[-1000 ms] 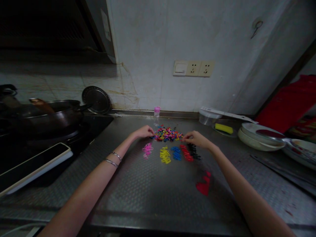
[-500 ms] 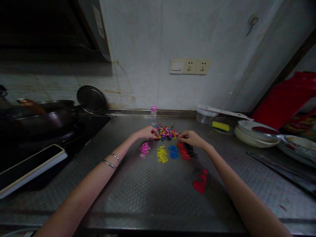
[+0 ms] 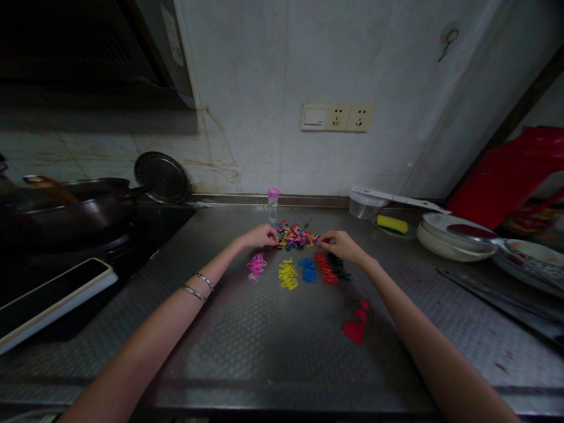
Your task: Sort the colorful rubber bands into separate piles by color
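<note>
Mixed pile [image 3: 298,237]: lies toward the far side of the worktop [image 3: 247,352], between my two hands; its pieces overlap, so tugging one could drag neighbours out with it.
Black row [image 3: 341,270]: its far end is close under the near edge of my right hand [image 3: 343,245]; if my palm drops or slides left, it could push black pieces into the red row [image 3: 326,270], which lies just beside it.
Blue row [image 3: 308,269]: sits just left of the red row with little room between, so a careless release could mix the two.
Yellow row [image 3: 288,275]: lies near of the pile, and pieces spilling off the heap's near edge could run toward it.
Pink row [image 3: 256,267]: lies near of my left hand [image 3: 263,236]; a low sweep back with my wrist could scatter it.
Bottle [image 3: 273,204]: stands beyond the pile's left end; reaching far with my left fingers could knock it.
Left grip: curled at the pile's left edge, tips drawn close together; whether a piece is pinched I cannot tell.
Right grip: thumb and forefinger nearly meeting at the pile's right edge; any gap, or a piece inside it, is too small for me to tell.
</note>
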`<state>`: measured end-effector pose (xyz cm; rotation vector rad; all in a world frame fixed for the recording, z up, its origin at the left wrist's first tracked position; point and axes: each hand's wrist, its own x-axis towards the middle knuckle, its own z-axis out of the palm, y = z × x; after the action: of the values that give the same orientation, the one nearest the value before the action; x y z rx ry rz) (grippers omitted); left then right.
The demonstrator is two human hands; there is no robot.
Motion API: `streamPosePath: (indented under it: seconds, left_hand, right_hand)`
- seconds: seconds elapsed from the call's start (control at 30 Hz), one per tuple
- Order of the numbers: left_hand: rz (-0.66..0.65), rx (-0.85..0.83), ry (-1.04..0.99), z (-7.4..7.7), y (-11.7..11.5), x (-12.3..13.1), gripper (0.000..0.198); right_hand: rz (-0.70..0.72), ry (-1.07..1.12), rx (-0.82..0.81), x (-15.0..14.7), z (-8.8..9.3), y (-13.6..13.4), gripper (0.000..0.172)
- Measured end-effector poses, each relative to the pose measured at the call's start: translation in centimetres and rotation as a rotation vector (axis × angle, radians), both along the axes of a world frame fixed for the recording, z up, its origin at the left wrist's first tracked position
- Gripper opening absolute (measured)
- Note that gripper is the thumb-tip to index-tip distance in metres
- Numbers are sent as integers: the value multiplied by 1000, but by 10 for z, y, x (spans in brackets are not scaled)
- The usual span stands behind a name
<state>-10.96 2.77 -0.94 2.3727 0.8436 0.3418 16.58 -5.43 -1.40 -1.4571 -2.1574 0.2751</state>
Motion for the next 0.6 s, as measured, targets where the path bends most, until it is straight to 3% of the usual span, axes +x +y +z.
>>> streamPosePath:
  seconds: [0.43, 0.6]
  left_hand:
    - [111, 12, -128, 8, 5, -8, 16]
    - [146, 56, -182, 12, -2, 2, 16]
  right_hand:
    - [-8, -17, 2, 4, -1, 2, 24]
    - [-57, -32, 5, 6, 2, 2, 24]
